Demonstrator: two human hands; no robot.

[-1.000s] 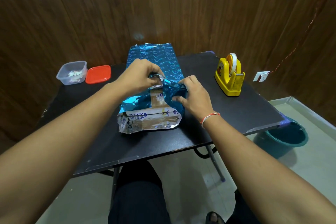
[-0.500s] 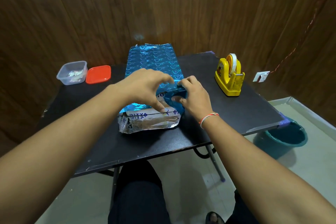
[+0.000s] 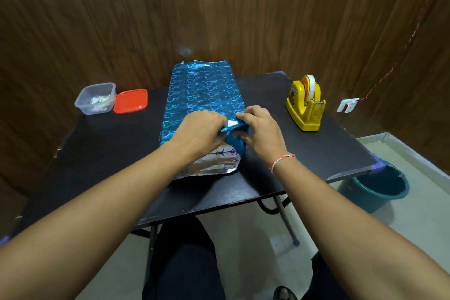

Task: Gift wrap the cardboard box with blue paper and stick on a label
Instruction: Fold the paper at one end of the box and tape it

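Clearly, a black table (image 3: 304, 153) is seen under both hands, and its surface stretches well to the left of the left hand and to the right of the right hand. On it the blue paper (image 3: 202, 90) is spread, its long part lying beyond the hands toward the wooden wall, and its silver underside is turned up at the edge just in front of the hands. The cardboard box (image 3: 225, 152) is found directly beneath the hands, mostly covered by the paper; only a small printed strip is visible between the wrists. A fold of the paper is gripped by the left hand (image 3: 199, 129) with curled fingers on top of the box. The opposite fold is pinched by the right hand (image 3: 261, 129), the two hands almost touching. To the right of the right hand, well apart, a yellow tape dispenser (image 3: 305, 105) is placed. Far to the left of the left hand, a clear container (image 3: 96, 98) and a red lid (image 3: 131, 101) are set just beside each other.
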